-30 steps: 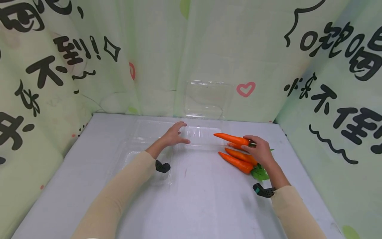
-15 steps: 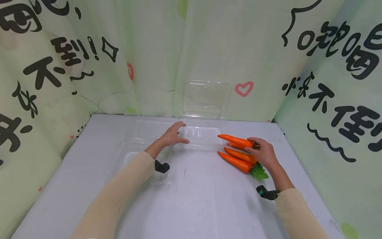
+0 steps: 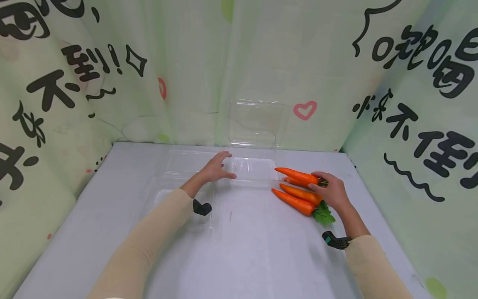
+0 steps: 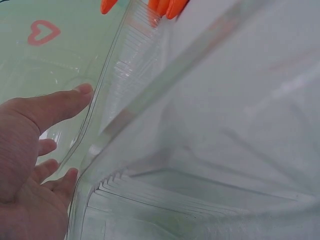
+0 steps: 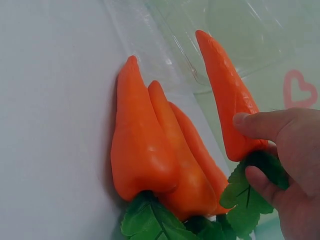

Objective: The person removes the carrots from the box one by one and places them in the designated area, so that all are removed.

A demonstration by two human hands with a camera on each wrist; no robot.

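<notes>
My right hand (image 3: 330, 189) pinches an orange carrot (image 5: 225, 95) near its leafy top, thumb on the orange body. The carrot is raised and its tip points left in the head view. Below it, three more carrots (image 5: 142, 145) with green leaves (image 3: 324, 214) lie side by side on the table. My left hand (image 3: 214, 168) is spread, thumb and fingers apart, at a clear plastic box (image 3: 257, 169) with its lid (image 3: 257, 124) standing up behind. In the left wrist view, the thumb (image 4: 65, 107) is by the box's edge; contact is hard to tell.
More clear plastic boxes (image 3: 164, 199) seem to stand under and beside the left forearm; their outlines are faint. A pale printed curtain (image 3: 186, 62) encloses the white table (image 3: 242, 253) at the back and sides.
My right hand has moved a little to the right with the carrot in it, slowing over the last half second. The left hand has stayed in place.
</notes>
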